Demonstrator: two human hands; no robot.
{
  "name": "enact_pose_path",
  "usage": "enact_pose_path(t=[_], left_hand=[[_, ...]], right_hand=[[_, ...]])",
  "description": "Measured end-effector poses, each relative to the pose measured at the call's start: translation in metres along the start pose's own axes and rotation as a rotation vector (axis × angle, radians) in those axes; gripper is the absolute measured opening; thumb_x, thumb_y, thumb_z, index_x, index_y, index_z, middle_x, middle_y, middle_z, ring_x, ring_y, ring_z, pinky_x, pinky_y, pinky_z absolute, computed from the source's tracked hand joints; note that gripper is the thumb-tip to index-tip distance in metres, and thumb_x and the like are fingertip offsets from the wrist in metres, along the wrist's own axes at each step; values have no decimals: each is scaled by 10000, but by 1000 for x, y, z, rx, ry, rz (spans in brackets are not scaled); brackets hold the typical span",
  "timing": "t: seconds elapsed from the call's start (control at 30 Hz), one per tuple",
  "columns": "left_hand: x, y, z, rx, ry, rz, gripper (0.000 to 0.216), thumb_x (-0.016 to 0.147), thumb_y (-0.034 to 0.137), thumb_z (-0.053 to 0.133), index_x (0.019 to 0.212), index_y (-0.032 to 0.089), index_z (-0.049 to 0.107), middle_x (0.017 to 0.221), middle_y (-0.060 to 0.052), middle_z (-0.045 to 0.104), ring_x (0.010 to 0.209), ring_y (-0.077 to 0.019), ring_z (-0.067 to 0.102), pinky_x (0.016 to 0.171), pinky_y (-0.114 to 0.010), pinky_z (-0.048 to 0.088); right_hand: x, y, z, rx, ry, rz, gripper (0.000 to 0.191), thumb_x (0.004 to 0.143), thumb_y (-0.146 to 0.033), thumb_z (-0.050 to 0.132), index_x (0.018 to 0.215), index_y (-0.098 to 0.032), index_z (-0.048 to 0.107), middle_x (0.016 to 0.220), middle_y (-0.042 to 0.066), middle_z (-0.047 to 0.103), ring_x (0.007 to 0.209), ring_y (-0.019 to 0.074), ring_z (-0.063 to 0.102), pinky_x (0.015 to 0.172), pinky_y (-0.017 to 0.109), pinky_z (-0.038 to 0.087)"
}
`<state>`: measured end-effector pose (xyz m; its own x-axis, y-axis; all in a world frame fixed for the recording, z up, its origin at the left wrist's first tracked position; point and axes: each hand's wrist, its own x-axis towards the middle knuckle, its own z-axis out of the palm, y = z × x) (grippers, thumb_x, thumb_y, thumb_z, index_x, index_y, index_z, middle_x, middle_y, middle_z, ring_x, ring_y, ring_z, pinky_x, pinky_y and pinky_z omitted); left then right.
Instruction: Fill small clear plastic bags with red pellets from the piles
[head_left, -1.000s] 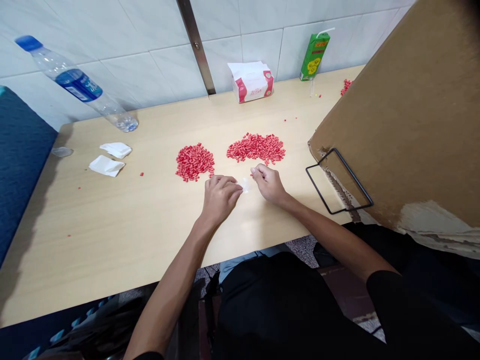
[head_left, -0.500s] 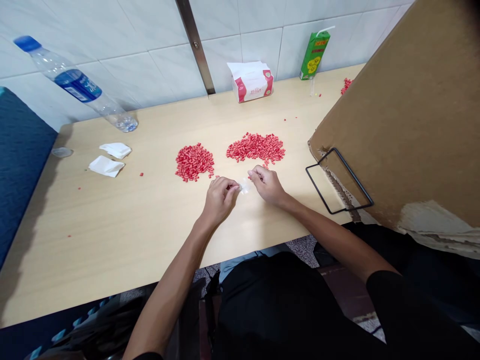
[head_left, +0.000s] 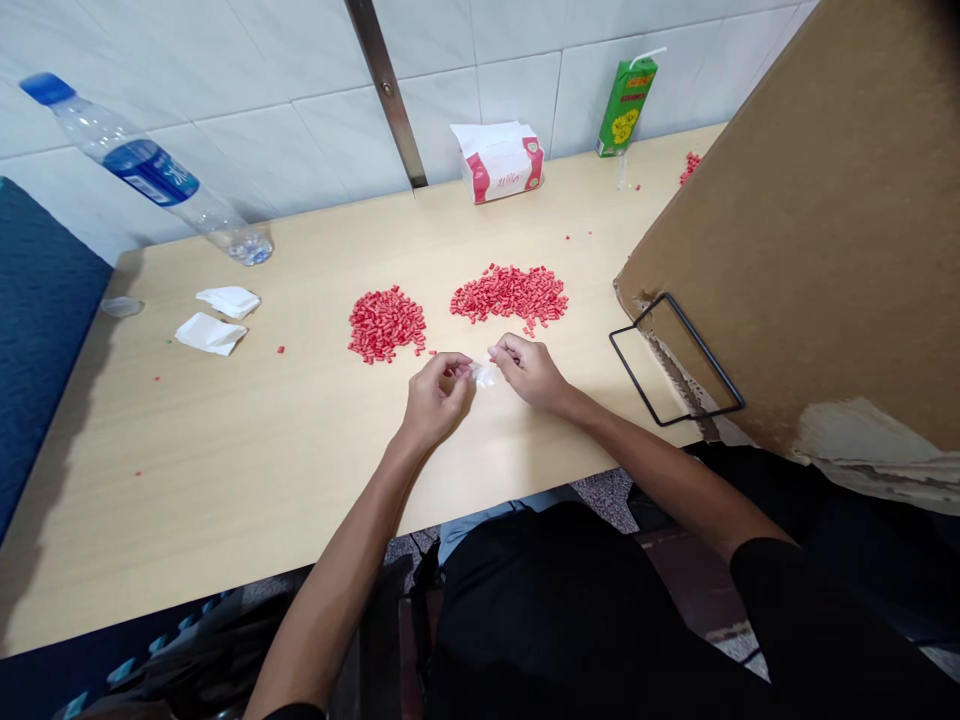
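Observation:
Between my two hands is a small clear plastic piece (head_left: 484, 374), perhaps a little bag; its exact shape is hard to make out. My left hand (head_left: 438, 393) pinches its left side between thumb and fingertips. At its upper right, my right hand (head_left: 529, 370) has thumb and forefinger pinched together, with a bit of red showing at the fingertips. Just beyond my hands lie two heaps of small red pellets, a left heap (head_left: 386, 324) and a wider right heap (head_left: 510, 294). A few loose pellets lie near the heaps' front edges.
At the back stand a tissue pack (head_left: 499, 165) and a green drink carton (head_left: 627, 105). A plastic bottle (head_left: 150, 175) leans on the wall at left, near folded tissues (head_left: 210, 334). On the right, a brown board (head_left: 787, 230) with a black wire frame (head_left: 697, 350) closes off the table.
My right hand has moved slightly left, bringing its fingertips closer to the clear plastic piece. My left hand still pinches the plastic. The heaps look the same.

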<state>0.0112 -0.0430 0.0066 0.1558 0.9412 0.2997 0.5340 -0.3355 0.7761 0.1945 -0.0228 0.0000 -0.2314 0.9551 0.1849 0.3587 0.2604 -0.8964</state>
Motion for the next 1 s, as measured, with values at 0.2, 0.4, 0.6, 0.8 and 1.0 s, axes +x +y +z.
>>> enact_pose_path(t=[0.2, 0.4, 0.6, 0.8, 1.0], left_hand=[[-1, -2, 1, -7, -16, 3, 170, 847, 244, 557, 990, 185, 629, 880, -29, 671, 821, -157, 629, 764, -282, 504], [1, -4, 1, 40, -80, 70, 245, 894, 231, 495, 1087, 188, 639, 919, -47, 643, 848, -160, 604, 770, -291, 499], [2, -1, -1, 47, -60, 58, 149, 879, 216, 534, 921, 191, 674, 901, -49, 669, 846, -163, 613, 743, -284, 495], [0, -5, 1, -14, -28, -34, 134, 856, 265, 577, 899, 194, 682, 886, -28, 706, 829, -159, 645, 761, -279, 510], [0, -7, 4, -105, -16, -80, 197, 842, 288, 584, 997, 185, 647, 917, -42, 716, 860, -167, 665, 811, -310, 538]], right_hand=[[1, 0, 0, -77, -36, -12, 306, 933, -406, 432, 730, -190, 509, 591, -34, 479, 564, 105, 437, 565, 236, 286], [2, -1, 0, -109, -39, -9, 304, 931, -400, 430, 727, -189, 511, 595, -32, 463, 564, 107, 418, 562, 238, 274], [1, 1, 1, -104, -29, -10, 304, 933, -406, 426, 741, -191, 525, 619, -24, 504, 586, 112, 452, 575, 237, 290], [1, 1, 1, -103, -31, -13, 303, 935, -403, 422, 741, -192, 521, 631, -21, 522, 588, 114, 464, 577, 240, 292], [1, -1, -1, -116, -33, -9, 302, 934, -406, 417, 736, -195, 504, 603, -30, 478, 572, 113, 442, 570, 242, 283]])
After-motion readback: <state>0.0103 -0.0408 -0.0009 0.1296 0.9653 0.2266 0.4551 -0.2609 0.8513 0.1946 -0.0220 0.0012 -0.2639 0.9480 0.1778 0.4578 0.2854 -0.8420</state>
